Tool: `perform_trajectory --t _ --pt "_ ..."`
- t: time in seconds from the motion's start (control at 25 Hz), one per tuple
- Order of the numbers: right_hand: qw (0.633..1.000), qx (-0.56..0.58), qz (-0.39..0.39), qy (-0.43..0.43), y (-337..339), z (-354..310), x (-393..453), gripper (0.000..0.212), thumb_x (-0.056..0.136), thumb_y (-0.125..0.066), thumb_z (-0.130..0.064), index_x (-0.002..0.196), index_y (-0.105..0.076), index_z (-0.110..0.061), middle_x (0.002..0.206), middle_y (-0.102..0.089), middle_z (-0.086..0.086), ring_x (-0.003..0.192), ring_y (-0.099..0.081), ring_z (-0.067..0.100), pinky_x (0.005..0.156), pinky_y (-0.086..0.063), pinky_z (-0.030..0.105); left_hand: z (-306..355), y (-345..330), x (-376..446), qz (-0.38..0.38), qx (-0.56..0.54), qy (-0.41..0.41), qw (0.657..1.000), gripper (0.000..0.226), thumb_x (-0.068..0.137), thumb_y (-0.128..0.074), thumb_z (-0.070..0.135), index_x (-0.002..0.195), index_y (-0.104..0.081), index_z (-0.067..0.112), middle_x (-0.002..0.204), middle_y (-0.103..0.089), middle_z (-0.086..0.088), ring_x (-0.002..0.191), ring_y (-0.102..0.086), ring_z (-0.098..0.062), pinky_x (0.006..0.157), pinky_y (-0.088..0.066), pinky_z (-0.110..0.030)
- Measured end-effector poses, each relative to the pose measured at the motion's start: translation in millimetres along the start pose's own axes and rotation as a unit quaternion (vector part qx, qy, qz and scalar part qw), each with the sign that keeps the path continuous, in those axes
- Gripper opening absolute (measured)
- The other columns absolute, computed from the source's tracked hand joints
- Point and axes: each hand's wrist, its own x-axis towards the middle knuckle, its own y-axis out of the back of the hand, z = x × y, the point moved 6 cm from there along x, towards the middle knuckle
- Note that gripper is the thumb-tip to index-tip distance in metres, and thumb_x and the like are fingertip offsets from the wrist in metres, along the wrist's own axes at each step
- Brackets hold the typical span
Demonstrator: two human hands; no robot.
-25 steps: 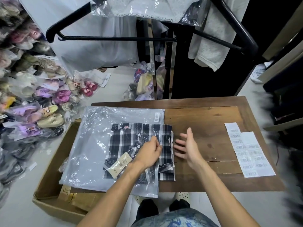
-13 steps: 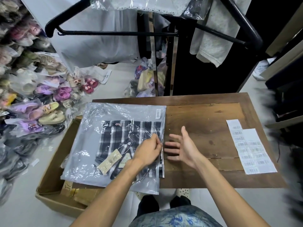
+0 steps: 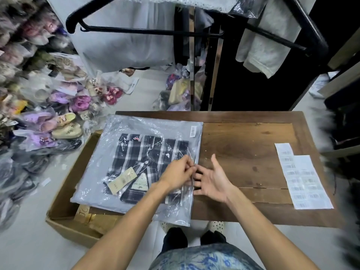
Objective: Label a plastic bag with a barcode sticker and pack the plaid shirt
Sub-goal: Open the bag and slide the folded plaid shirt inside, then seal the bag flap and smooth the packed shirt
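We see the plaid shirt (image 3: 148,162) already inside the plastic bag (image 3: 109,172), folded flat, paper tags on top. The bag lies across the left end of the worktop (image 3: 247,145), its left part overhanging a cardboard box (image 3: 64,201) on the floor. The barcode sticker (image 3: 193,131) sits on the bag's far right corner, so labelling looks done.

Key relation: the bag's open mouth is its right edge, running near-to-far, and both hands meet right at that edge. The shirt lies left of the hands; its long axis runs near-to-far too, parallel to the mouth.

Left hand (image 3: 177,174) rests on top of the bag, fingers curled and pinching the film at the mouth edge. It is the nearer hand to the shirt. Right hand (image 3: 212,182) is just right of the bag, palm up and spread wide, fingertips at the mouth edge, gripping nothing we can confirm.

Our guess: next is closing or folding the mouth flap, which is thin, crinkly and slippery.

A sheet of spare barcode labels (image 3: 303,178) lies well to the right of the bag.
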Motion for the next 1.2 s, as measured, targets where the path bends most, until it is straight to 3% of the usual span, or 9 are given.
perform_trajectory --t 0.08,0.2,0.28,0.36,0.52,0.64,0.76,1.0,1.2 --pt "0.999 0.044 -0.001 0.004 9.0 -2.9 -3.3 0.102 0.082 -0.014 -0.094 0.150 -0.048 -0.026 0.142 -0.064 0.010 0.116 -0.065 0.038 0.102 -0.044 0.065 -6.2 10.9 -0.7 -0.015 0.031 0.005 0.999 0.015 0.096 -0.066 0.033 0.093 -0.063 0.019 0.076 -0.070 0.006 0.066 -0.066 -0.008 0.065 -0.055 -0.029" --pt "0.994 0.105 -0.033 0.005 13.3 -3.9 -6.4 0.105 0.079 -0.022 -0.096 0.153 -0.046 -0.026 0.158 -0.048 0.013 0.143 -0.041 0.048 0.111 -0.028 0.079 -6.3 20.7 -2.3 -0.047 0.124 -0.004 0.991 0.026 0.098 -0.060 0.041 0.087 -0.067 0.018 0.068 -0.065 0.008 0.057 -0.058 -0.005 0.057 -0.046 -0.024" --pt "0.990 0.129 -0.060 0.004 5.0 -2.8 -1.4 0.108 0.077 -0.022 -0.097 0.156 -0.042 -0.026 0.154 -0.053 0.015 0.134 -0.049 0.046 0.109 -0.031 0.079 1.8 18.7 -3.9 -0.049 0.154 -0.028 0.986 0.024 0.100 -0.055 0.038 0.090 -0.064 0.018 0.080 -0.070 0.002 0.070 -0.064 -0.017 0.065 -0.051 -0.030" --pt "0.985 0.148 -0.089 0.008 -7.2 -1.1 7.3 0.110 0.075 -0.022 -0.098 0.156 -0.039 -0.025 0.127 -0.066 0.018 0.111 -0.064 0.041 0.100 -0.041 0.072 7.5 10.8 -7.2 -0.050 0.150 -0.055 0.986 0.019 0.101 -0.052 0.032 0.089 -0.055 0.017 0.097 -0.069 -0.006 0.086 -0.065 -0.027 0.074 -0.051 -0.035" --pt "0.979 0.170 -0.108 0.012 -20.7 3.4 26.7 0.112 0.075 -0.020 -0.098 0.152 -0.048 -0.021 0.113 -0.063 0.018 0.108 -0.064 0.042 0.111 -0.021 0.082 3.7 6.5 -9.9 -0.050 0.118 -0.082 0.988 0.021 0.103 -0.050 0.030 0.088 -0.051 0.016 0.098 -0.061 -0.003 0.092 -0.061 -0.028 0.075 -0.042 -0.032" --pt "0.984 0.166 -0.070 0.016 -26.0 1.1 33.4 0.108 0.078 -0.018 -0.097 0.147 -0.051 -0.021 0.099 -0.073 0.016 0.097 -0.071 0.038 0.099 -0.043 0.075 3.2 8.6 -8.9 -0.050 0.104 -0.087 0.989 0.021 0.104 -0.050 0.031 0.088 -0.049 0.017 0.093 -0.055 0.002 0.091 -0.060 -0.026 0.074 -0.037 -0.029" --pt "0.990 0.128 -0.046 0.028 -26.9 -6.4 31.4 0.107 0.079 -0.018 -0.096 0.148 -0.052 -0.022 0.112 -0.076 0.016 0.101 -0.074 0.039 0.096 -0.047 0.070 4.5 7.0 -5.8 -0.046 0.090 -0.082 0.991 0.023 0.103 -0.051 0.033 0.087 -0.050 0.017 0.093 -0.062 -0.006 0.087 -0.059 -0.026 0.074 -0.041 -0.033" --pt "0.989 0.128 -0.008 0.080 11.9 -18.6 0.6 0.103 0.080 -0.031 -0.093 0.152 -0.049 -0.021 0.100 -0.068 0.018 0.087 -0.070 0.038 0.093 -0.049 0.069 17.1 -10.9 6.6 -0.066 0.050 -0.079 0.993 0.028 0.102 -0.052 0.037 0.083 -0.054 0.016 0.080 -0.062 -0.001 0.073 -0.056 -0.021 0.064 -0.041 -0.035" --pt "0.985 0.088 0.054 0.138 39.3 -27.4 -25.2 0.095 0.085 -0.035 -0.088 0.149 -0.053 -0.019 0.146 -0.059 0.021 0.130 -0.060 0.045 0.112 -0.039 0.069 35.2 -14.5 35.7 -0.017 0.089 -0.069 0.994 0.032 0.100 -0.048 0.050 0.092 -0.060 0.022 0.082 -0.072 0.004 0.080 -0.068 -0.020 0.071 -0.052 -0.035"
